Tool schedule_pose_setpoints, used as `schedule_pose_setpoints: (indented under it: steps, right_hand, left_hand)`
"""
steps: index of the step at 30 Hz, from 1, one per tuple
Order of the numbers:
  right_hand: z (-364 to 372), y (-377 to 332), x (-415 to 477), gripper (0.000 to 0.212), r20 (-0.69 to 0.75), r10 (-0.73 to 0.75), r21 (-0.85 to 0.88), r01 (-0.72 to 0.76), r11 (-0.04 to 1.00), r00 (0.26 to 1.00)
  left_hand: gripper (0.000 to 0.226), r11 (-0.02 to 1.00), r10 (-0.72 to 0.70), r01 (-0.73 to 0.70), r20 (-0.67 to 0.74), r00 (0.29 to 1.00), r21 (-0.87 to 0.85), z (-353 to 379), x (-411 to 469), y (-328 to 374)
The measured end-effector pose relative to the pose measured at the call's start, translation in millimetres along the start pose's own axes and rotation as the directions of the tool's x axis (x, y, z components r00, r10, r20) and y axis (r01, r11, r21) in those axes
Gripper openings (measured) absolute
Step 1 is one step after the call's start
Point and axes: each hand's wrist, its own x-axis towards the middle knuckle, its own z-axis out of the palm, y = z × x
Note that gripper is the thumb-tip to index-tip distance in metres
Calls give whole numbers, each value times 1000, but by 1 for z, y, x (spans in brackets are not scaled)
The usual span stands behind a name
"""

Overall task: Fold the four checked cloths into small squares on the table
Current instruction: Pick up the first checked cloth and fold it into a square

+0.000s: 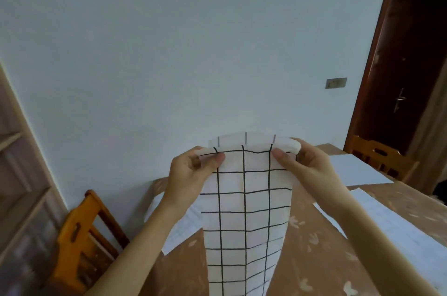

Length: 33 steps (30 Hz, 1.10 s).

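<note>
A pale wall (169, 41) is seen across most of the view; below it a brown table (314, 259) with a light leaf pattern is spread from the centre to the lower right; a dark brown door (406, 54) is set at the upper right, and a light wooden shelf unit (21, 187) is cut off by the left edge; a white checked cloth (246, 211) with black grid lines is held up in the middle, above the table and in front of the wall, and it hangs down past the bottom edge of the view; a second layer with fainter grey lines is seen just above its top edge; a pale cloth (188, 225) is laid flat on the table behind the left forearm, another (391, 230) with a faint grid is laid at the right, and a pale sheet (358, 170) is laid farther back, though whether it is checked cannot be told; an orange wooden chair (82, 242) is placed at the table's left side and a second chair (379, 158) at the far right; the cloth's upper left corner is pinched by the left hand (188, 172), thumb on the near face; the upper right corner is pinched likewise by the right hand (309, 162), its fingers curled behind; a small switch plate (335, 83) is fixed to the wall; a metal handle (399, 101) is fitted to the door.
</note>
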Motion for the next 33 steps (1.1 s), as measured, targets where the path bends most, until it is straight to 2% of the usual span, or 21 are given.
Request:
schedule_pose_setpoints:
  steps: [1, 4, 6, 8, 10, 13, 17, 23, 25, 27, 29, 33]
  right_hand:
    - [1, 3, 2, 24, -23, -2, -27, 1, 1000, 1000]
    - [2, 14, 8, 59, -50, -22, -43, 20, 999, 999]
    - [2, 17, 12, 67, -55, -35, -46, 32, 998, 998]
    - [1, 17, 16, 62, -37, -28, -70, 25, 997, 999]
    - [-1, 12, 18, 59, -4, -28, -102, 27, 994, 1000]
    - [-7, 7, 24, 53, 3, -24, -136, 24, 990, 1000]
    - [-16, 8, 31, 48, 31, -27, -116, 31, 993, 999]
    - [-27, 5, 37, 43, 31, -70, -99, 73, 992, 997]
    - [-30, 2, 37, 40, 60, -79, -81, 83, 993, 995]
    - [-34, 7, 35, 21, 130, -44, -66, 53, 996, 991]
    - [-36, 12, 33, 29, 163, 12, -64, -2, 998, 986]
    - [-39, 20, 32, 14, 79, 8, -83, -2, 997, 997]
  left_hand:
    - [20, 1000, -3, 2, -30, 1000, -3, -1, 2, 1]
    - [26, 1000, 9, -8, -37, 999, 18, 0, 3, 6]
    - [26, 999, 20, -19, -32, 999, 39, 3, 2, 11]
    - [49, 994, 43, -41, -20, 999, 105, 4, 2, 16]
    - [55, 984, 79, -77, -2, 997, 162, 4, 3, 20]
    - [53, 964, 135, -132, 1, 991, 229, 6, 6, 22]
    - [53, 969, 142, -142, 11, 990, 203, 11, 9, 18]
    - [7, 994, 24, -37, 126, 992, 103, 20, 12, 16]
    - [17, 995, 26, -33, 78, 997, 89, 23, 15, 14]
    - [13, 993, 64, -68, 41, 997, 97, 22, 17, 15]
    - [27, 991, 92, -94, 26, 995, 98, 22, 19, 14]
    - [37, 986, 100, -106, 48, 994, 131, 18, 22, 17]
